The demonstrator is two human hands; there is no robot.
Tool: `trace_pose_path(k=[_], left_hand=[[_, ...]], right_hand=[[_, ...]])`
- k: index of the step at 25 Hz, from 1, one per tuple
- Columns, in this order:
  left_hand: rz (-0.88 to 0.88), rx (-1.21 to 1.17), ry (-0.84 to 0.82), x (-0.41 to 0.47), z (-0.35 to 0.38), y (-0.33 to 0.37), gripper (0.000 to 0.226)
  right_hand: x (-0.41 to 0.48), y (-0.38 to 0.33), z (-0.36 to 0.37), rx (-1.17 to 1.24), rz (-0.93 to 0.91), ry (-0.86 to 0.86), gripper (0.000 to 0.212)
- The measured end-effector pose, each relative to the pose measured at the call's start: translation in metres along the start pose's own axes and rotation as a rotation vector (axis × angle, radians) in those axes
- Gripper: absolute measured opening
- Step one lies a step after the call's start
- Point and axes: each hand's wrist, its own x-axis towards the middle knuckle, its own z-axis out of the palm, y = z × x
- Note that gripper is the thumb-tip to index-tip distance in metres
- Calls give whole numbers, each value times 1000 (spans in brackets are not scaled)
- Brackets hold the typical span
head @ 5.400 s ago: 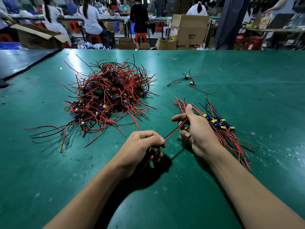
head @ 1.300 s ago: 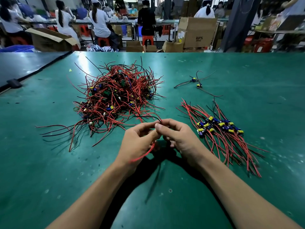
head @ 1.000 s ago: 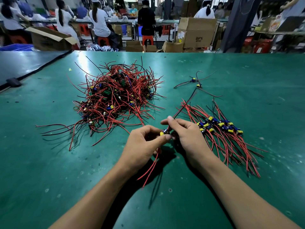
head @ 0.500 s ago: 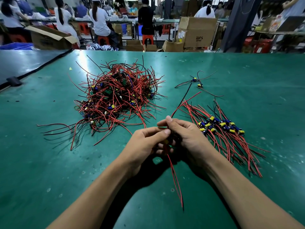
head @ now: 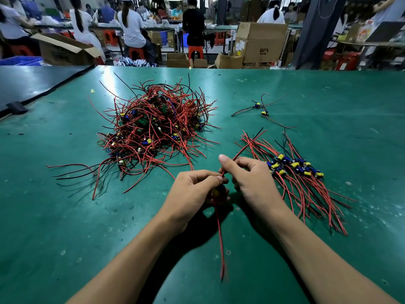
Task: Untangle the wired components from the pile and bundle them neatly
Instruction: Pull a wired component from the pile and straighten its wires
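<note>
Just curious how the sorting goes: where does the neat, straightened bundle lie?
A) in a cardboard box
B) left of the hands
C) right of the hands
C: the neat bundle lies beside the right hand, while the tangled pile sits to the left.

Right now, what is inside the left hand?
The left hand grips a wired component; some yellow and blue shows, its red wire hangs below. The hand covers the rest.

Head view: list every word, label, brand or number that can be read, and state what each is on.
"BPS": printed on the front of the large cardboard box beyond the table; the first letter is uncertain.
Small line beneath it: too small to read.
White label on that box's side: blurred, unreadable.
Nothing else is legible.
</note>
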Motion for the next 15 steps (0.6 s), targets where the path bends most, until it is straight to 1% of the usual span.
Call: trace_pose_path(k=[2,5,7,9,11,13,15], left_hand=[[20,14,1,1,0,-1,21],[16,0,-24,1,-3,-1,18],[-3,-29,-47,0,-3,-2,17],[2,-3,-54,-1,-4,-1,16],[28,80,-74,-1,-4,1,15],[49,166,-114,-1,-5,3,14],[64,229,-157,-3,-5,4,14]], right_hand=[[0,3,3,-48,-62,1,41],[-2,5,8,75,12,-123,29],[-3,5,7,133,68,-178,29],[-3,4,4,198,124,-202,32],[-1,3,1,262,177,-171,34],[3,2,-2,220,182,-65,35],[8,1,-4,253,200,35,41]])
